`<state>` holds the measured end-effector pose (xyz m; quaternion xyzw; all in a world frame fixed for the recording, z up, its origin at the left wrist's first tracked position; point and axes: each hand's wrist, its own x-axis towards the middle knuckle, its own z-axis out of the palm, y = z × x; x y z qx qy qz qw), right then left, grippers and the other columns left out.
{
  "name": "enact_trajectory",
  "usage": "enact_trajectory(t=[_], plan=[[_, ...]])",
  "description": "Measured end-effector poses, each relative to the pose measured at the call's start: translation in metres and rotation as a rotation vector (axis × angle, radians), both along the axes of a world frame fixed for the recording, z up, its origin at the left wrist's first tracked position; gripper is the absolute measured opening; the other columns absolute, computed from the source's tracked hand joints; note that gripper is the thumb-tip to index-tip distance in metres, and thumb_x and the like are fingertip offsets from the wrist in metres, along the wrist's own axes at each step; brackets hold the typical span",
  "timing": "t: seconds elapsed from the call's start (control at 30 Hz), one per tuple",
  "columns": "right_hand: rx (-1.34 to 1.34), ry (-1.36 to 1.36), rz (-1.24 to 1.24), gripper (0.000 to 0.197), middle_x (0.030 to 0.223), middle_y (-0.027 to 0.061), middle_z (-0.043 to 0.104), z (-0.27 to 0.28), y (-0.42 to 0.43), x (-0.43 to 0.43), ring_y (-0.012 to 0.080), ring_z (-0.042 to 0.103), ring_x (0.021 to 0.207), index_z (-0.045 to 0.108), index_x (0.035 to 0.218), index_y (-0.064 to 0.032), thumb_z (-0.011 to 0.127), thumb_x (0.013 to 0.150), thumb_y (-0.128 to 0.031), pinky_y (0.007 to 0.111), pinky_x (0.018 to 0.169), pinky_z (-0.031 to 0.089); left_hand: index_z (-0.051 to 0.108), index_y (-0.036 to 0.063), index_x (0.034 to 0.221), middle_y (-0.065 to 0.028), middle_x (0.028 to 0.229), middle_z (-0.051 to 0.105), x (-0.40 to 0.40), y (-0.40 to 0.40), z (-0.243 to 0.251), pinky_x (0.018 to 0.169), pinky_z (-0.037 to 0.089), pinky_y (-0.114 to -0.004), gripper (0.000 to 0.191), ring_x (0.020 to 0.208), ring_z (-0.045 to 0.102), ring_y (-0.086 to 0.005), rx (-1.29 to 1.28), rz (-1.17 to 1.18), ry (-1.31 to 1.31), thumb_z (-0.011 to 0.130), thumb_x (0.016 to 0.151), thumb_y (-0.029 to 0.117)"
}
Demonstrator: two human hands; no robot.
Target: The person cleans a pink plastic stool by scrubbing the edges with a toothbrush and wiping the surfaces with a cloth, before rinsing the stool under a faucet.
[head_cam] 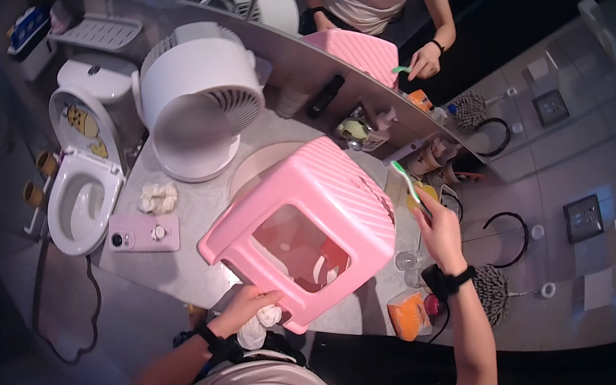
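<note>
A pink plastic stool [306, 236] lies tilted on its side over the round basin [254, 168], which it mostly hides. Its ribbed seat faces right, and a side opening shows the inside. My left hand [250, 304] grips the leg edge nearest me; a white cloth [260, 324] hangs just below those fingers. In my right hand [438, 231] is a green and white toothbrush [407, 181], head pointing up and away, held apart from the stool at its right.
A white fan [199, 100] stands at the back of the counter [211, 271]. Left are a phone [145, 233], a white scrunchie [158, 198] and an open toilet [87, 200]. An orange packet [409, 315] lies near my right arm. A mirror [346, 56] rises behind bottles and cups.
</note>
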<state>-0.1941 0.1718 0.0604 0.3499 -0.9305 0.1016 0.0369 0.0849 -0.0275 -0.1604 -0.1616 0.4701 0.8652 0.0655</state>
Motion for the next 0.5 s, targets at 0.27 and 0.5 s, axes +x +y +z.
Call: enact_trajectory(t=[0.27, 0.5], plan=[[0.003, -0.151, 0.297, 0.036, 0.085, 0.0202, 0.068, -0.049, -0.027, -0.013, 0.0371, 0.066, 0.077, 0.063, 0.126, -0.0159, 0.057, 0.091, -0.016, 0.047, 0.068, 0.052, 0.068, -0.0008, 0.096, -0.0073, 0.08, 0.07, 0.022, -0.014, 0.006, 0.065, 0.053, -0.027, 0.027, 0.069, 0.067, -0.014, 0.04, 0.087, -0.24, 0.058, 0.099, 0.024], [0.074, -0.141, 0.15, 0.029, 0.076, 0.0213, 0.065, -0.076, -0.002, -0.054, 0.0396, 0.065, 0.07, 0.065, 0.12, -0.0181, 0.053, 0.094, -0.021, 0.048, 0.06, 0.052, 0.067, 0.001, 0.092, -0.0073, 0.077, 0.07, 0.021, -0.007, 0.045, 0.058, 0.052, -0.027, 0.028, 0.064, 0.066, -0.0141, -0.198, 0.181, -0.285, 0.06, 0.097, 0.028]])
